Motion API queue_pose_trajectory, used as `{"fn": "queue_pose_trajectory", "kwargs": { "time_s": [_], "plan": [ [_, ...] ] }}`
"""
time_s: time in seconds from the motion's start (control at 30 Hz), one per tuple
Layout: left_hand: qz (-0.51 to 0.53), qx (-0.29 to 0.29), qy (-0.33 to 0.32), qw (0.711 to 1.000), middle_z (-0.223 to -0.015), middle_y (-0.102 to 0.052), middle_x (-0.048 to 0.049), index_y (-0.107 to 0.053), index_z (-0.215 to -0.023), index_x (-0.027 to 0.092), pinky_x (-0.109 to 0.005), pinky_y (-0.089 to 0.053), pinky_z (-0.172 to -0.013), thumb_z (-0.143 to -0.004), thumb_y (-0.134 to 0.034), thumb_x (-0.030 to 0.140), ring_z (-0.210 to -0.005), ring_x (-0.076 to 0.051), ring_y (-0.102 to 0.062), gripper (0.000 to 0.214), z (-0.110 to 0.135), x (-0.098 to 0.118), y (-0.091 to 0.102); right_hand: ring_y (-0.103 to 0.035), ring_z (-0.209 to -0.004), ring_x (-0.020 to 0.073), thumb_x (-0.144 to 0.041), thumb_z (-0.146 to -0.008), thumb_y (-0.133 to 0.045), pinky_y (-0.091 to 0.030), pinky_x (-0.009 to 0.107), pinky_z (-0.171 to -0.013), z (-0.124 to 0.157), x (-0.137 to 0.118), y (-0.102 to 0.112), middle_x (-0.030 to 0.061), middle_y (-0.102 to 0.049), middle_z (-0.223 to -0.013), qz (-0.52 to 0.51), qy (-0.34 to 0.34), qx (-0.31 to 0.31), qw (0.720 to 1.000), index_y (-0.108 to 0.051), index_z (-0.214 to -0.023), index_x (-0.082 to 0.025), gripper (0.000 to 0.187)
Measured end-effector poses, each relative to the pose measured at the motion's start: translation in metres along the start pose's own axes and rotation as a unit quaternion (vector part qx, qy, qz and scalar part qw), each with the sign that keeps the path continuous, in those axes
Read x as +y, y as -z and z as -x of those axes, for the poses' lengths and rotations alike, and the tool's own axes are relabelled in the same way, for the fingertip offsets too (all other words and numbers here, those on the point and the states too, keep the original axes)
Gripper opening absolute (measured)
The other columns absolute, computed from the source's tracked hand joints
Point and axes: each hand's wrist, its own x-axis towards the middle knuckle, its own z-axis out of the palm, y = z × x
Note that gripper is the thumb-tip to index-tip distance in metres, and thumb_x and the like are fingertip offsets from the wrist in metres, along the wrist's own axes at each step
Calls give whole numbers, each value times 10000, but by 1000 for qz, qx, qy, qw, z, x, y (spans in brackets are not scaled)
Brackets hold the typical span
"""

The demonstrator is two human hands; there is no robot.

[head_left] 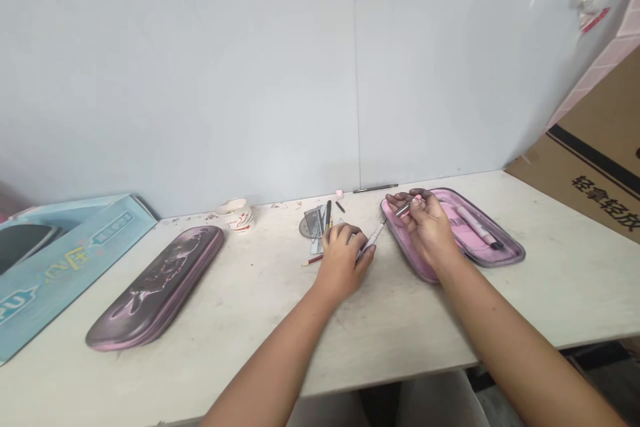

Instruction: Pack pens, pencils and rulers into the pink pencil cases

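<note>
Beside the pink case (515,255), the left hand (343,260) grips a slim white pen (373,239); over the case, the right hand (423,227) pinches a silver-pink pen part (404,209), both seemingly light, slippery, best held along the barrel

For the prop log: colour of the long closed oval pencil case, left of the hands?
Pencil case: dark purple, pink swirls; head view.

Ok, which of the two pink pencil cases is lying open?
The one on the right, under the right hand: its pink lining faces up with a marker lying in it. The other pencil case shows only its dark marbled shell.
</note>
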Motion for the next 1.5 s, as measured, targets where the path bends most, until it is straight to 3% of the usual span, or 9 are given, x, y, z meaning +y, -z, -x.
{"fn": "queue_pose_trajectory", "kwargs": {
  "time_s": [0.17,0.33,0.5,0.6,0.9,1.03,1.17,1.33,1.5],
  "plan": [
    [5,-13,-7,1000,-1027,-554,-58,-547,-865,196,-455,-257,-963,-873,-416,333,-1079,-217,-403,189,-1,0,-2,-608,-956,172,-399,-802,-526,-493,392,-813,3,5,-2,25,-600,-1006,-4,-22,-16,1000,-407,-952,-275,227],
    [112,-36,35,992,-935,-559,-70,-551,-825,174,-400,-340,-886,-880,-386,336,-980,-208,-444,237,-4,0,3,-607,-939,172,-379,-810,-533,-467,368,-833,11,2,-5,44,-647,-926,18,-121,-175,977,-485,-943,-233,203],
    [429,-200,102,875,-769,-543,-25,-562,-830,154,-262,-400,-677,-892,-311,458,-674,-118,-472,399,-4,9,10,-629,-824,195,-440,-776,-565,-462,264,-533,14,-7,-7,56,-658,-861,-70,-180,-229,954,-485,-923,-219,277],
    [515,-181,133,827,-850,-582,-47,-597,-842,134,-264,-396,-750,-838,-418,516,-773,-139,-511,422,-4,16,3,-611,-636,164,-517,-772,-528,-345,208,-383,14,-7,-10,52,-657,-809,-49,-202,-227,951,-492,-921,-209,345],
    [459,-49,172,870,-959,-640,-61,-601,-998,136,-328,-387,-901,-836,-447,453,-953,-191,-547,387,-46,43,-26,-577,-847,155,-417,-843,-430,-432,307,-789,10,-24,6,36,-644,-898,257,8,-119,959,-552,-849,-202,247],
    [332,-47,98,937,-1053,-621,-81,-611,-1037,153,-330,-379,-934,-855,-418,327,-1018,-195,-528,318,-75,75,-45,-558,-830,180,-415,-835,-432,-414,319,-764,-6,-42,59,50,-623,-874,427,80,-3,901,-547,-852,-191,252],
    [160,-116,11,980,-1101,-580,-95,-592,-1092,174,-380,-354,-958,-841,-422,332,-1069,-231,-484,343,-94,106,-69,-519,-890,233,-434,-854,-388,-385,342,-799,-23,-56,122,109,-614,-879,599,111,86,788,-567,-854,-155,332],
    [39,-188,-16,981,-1158,-513,-114,-492,-1199,197,-470,-346,-938,-835,-392,420,-1116,-289,-434,439,-100,127,-97,-488,-947,272,-411,-862,-378,-354,351,-842,-28,-53,167,157,-615,-911,755,41,46,652,-610,-871,-112,379],
    [30,-190,-24,981,-1134,-513,-97,-498,-1166,219,-464,-333,-949,-844,-370,426,-1112,-275,-433,403,-98,125,-101,-478,-965,284,-424,-861,-363,-362,351,-797,-24,-45,174,173,-600,-952,804,-8,-11,595,-624,-897,-107,413]
  ]
}}
